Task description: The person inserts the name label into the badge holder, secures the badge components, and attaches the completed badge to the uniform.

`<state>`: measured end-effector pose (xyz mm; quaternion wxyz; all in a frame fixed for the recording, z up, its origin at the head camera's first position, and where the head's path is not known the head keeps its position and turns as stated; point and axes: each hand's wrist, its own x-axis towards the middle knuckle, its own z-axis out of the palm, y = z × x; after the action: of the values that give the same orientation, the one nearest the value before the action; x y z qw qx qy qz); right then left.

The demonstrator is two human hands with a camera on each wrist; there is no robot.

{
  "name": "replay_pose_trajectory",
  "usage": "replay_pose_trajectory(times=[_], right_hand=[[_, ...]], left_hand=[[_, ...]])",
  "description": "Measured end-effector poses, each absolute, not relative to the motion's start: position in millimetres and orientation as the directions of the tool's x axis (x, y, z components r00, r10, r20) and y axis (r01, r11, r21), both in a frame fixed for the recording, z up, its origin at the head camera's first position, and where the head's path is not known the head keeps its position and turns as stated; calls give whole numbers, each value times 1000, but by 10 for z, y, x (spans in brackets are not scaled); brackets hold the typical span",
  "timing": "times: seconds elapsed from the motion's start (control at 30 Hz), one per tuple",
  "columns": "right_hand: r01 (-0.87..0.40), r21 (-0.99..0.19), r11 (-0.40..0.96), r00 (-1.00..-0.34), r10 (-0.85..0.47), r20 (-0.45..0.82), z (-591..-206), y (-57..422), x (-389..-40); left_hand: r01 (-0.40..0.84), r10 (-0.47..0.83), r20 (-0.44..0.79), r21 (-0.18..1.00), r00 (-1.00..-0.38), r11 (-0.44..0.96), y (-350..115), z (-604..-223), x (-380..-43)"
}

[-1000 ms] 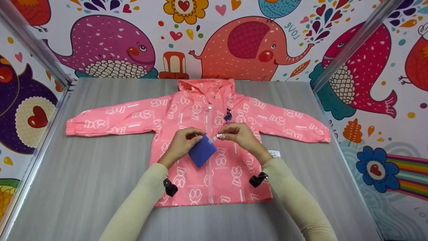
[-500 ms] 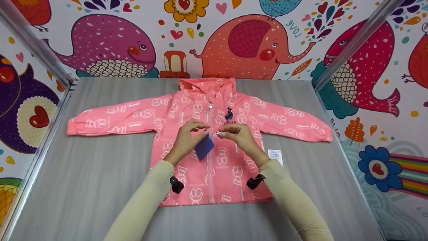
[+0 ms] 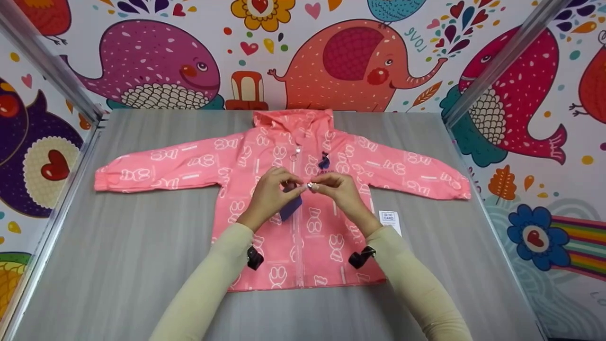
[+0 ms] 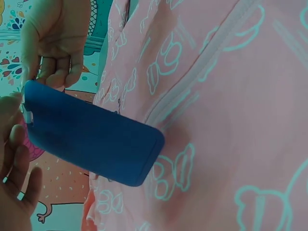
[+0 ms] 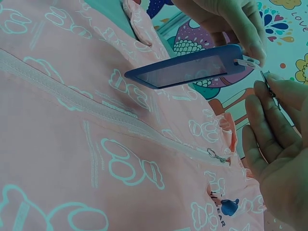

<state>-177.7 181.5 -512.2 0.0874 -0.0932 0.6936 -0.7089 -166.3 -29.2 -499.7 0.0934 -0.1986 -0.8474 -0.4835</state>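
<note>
Left grip (image 3: 272, 194) pinches the white strap (image 5: 248, 62) of a blue card holder (image 4: 91, 132); right grip (image 3: 340, 193) pinches a small metal clip (image 3: 310, 186) just beside it. Holder is suspended, tilted, above the pink jacket (image 3: 315, 246), which lies spread, sleeves outward, on the grey worktop (image 3: 118, 246).

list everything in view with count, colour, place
hooded zip jacket: 1, pink, on the table
badge holder: 1, blue, above the jacket
strap: 1, whitish, on the holder
metal clip: 1, silver, in right hand
printed card: 1, white, right of jacket
table: 1, grey, under the jacket
cartoon wall panels: 3, multicoloured, behind and beside table
metal bars: several, silver, table's sides
wrist devices: 2, black, at wrists
sleeves: 2, cream, over forearms
left hand: 1, pinching strap
right hand: 1, pinching clip
</note>
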Motion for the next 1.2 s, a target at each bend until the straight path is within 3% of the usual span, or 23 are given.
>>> replay_pose_trajectory(times=[1.2], right_hand=[[-16,-1000,-5,-968,-252,17,-5081,1843,-1783]], left_hand=[[561,344,448,581,-825,590,-220,-4962,-1691]])
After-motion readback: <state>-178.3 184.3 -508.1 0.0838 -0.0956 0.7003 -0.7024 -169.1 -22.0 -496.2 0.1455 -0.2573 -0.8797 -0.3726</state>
